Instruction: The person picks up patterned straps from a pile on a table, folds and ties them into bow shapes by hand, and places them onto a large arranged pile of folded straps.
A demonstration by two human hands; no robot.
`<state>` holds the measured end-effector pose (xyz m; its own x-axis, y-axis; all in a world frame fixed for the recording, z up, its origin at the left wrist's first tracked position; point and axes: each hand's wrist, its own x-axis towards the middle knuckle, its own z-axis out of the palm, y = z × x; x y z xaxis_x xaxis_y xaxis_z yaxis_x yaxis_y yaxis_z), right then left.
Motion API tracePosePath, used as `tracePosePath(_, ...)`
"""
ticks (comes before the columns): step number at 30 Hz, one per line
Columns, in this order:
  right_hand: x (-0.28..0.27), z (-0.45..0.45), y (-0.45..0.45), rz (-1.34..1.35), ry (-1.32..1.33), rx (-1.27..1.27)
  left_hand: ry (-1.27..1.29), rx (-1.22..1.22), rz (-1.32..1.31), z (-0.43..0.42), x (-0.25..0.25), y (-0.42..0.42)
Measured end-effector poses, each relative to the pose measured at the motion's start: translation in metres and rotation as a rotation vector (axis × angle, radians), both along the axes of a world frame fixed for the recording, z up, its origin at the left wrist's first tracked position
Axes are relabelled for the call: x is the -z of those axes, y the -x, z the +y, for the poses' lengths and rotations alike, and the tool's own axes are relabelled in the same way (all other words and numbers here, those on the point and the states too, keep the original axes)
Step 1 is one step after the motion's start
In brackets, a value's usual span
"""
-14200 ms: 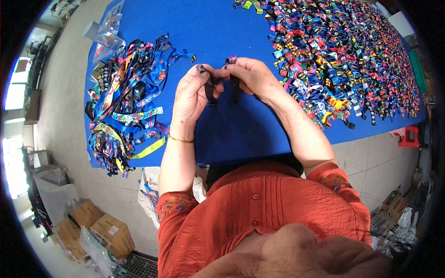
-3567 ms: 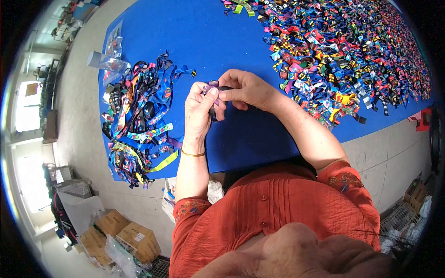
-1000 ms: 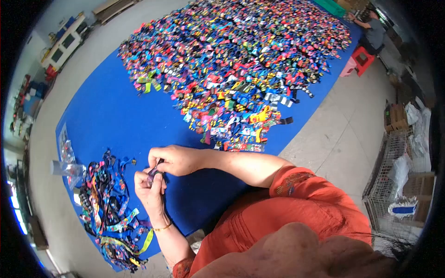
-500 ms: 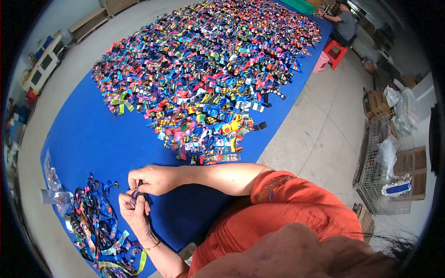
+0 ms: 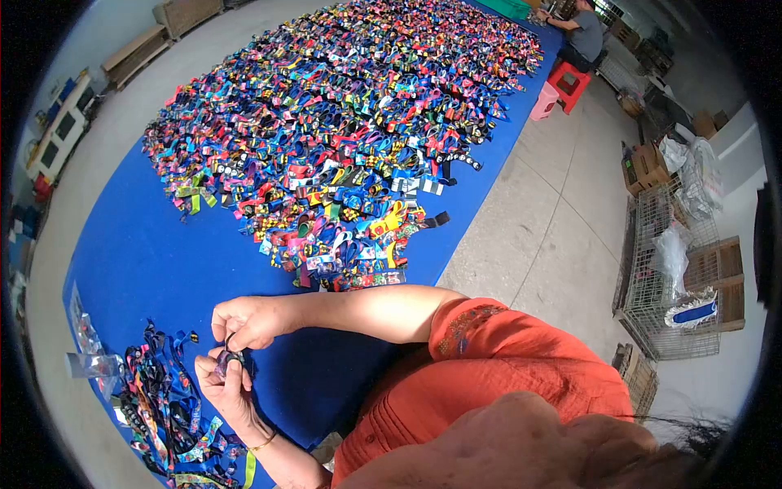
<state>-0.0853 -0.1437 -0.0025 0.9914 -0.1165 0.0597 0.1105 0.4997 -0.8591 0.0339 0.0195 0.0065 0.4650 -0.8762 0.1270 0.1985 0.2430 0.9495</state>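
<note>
My left hand (image 5: 226, 385), with a thin bracelet at its wrist, pinches a dark purple patterned strap (image 5: 222, 363) between thumb and fingers. Just above it, my right hand (image 5: 246, 323) is closed on a dark part of the same strap, which bends up between the two hands. Both hands are over the blue tabletop (image 5: 220, 261). Close to the left hand, on its left, lies a loose pile of colourful printed straps (image 5: 160, 399). A very large spread of looped, multicoloured straps (image 5: 342, 106) covers the far part of the table.
Clear plastic bags (image 5: 85, 334) and a clear container (image 5: 90, 365) lie at the table's left edge. A person (image 5: 583, 37) sits at the far end on a red stool (image 5: 568, 85), beside a pink stool (image 5: 544, 103). Wire cages (image 5: 664, 277) and cardboard boxes (image 5: 645, 169) stand at the right.
The view has swung right, bringing in the far table end, the seated person and the cages. Both hands stay together on the strap, whose dark loop now shows between them.
</note>
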Motion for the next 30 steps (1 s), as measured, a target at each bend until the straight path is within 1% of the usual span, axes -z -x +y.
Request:
tracePosePath(3, 0.004, -0.002, -0.002, -0.005, -0.052, -0.035, -0.007, -0.056, -0.098, 0.000, 0.000, 0.003)
tracePosePath(5, 0.005, 0.001, -0.005, 0.001, 0.088, 0.035, 0.007, -0.126, -0.212, -0.002, 0.008, 0.003)
tracePosePath(6, 0.006, 0.002, -0.007, 0.004, 0.157, 0.071, -0.009, -0.136, -0.225, -0.002, 0.007, 0.004)
tracePosePath(9, 0.019, 0.001, -0.014, -0.069, 0.315, 0.143, -0.048, -0.165, -0.263, -0.002, 0.005, 0.006)
tracePosePath(12, 0.019, 0.007, -0.014, -0.221, 0.527, 0.327, -0.058, -0.186, -0.273, -0.001, 0.007, 0.003)
tracePosePath(15, -0.013, 0.007, 0.005, -0.025, 0.645, 0.282, -0.071, -0.176, -0.243, 0.000, 0.011, -0.005)
tracePosePath(16, -0.011, 0.007, 0.004, -0.042, 0.664, 0.300, -0.079, -0.174, -0.233, 0.000, 0.010, -0.004)
tracePosePath(18, -0.005, 0.007, 0.002, -0.076, 0.701, 0.337, -0.090, -0.177, -0.231, -0.001, 0.009, -0.003)
tracePosePath(20, -0.004, 0.005, 0.000, -0.049, 0.582, 0.314, -0.099, -0.185, -0.247, -0.003, 0.007, 0.002)
tracePosePath(23, 0.000, 0.002, -0.002, -0.028, 0.448, 0.251, -0.160, -0.232, -0.172, -0.007, 0.002, 0.012)
tracePosePath(24, 0.002, 0.002, -0.003, -0.024, 0.412, 0.223, -0.145, -0.220, -0.179, -0.007, 0.002, 0.011)
tracePosePath(27, 0.005, 0.002, -0.007, -0.015, 0.412, 0.200, -0.106, -0.207, -0.183, -0.006, 0.003, 0.011)
tracePosePath(30, -0.006, 0.003, 0.000, -0.008, 0.563, 0.258, -0.076, -0.236, -0.178, -0.007, 0.003, 0.015)
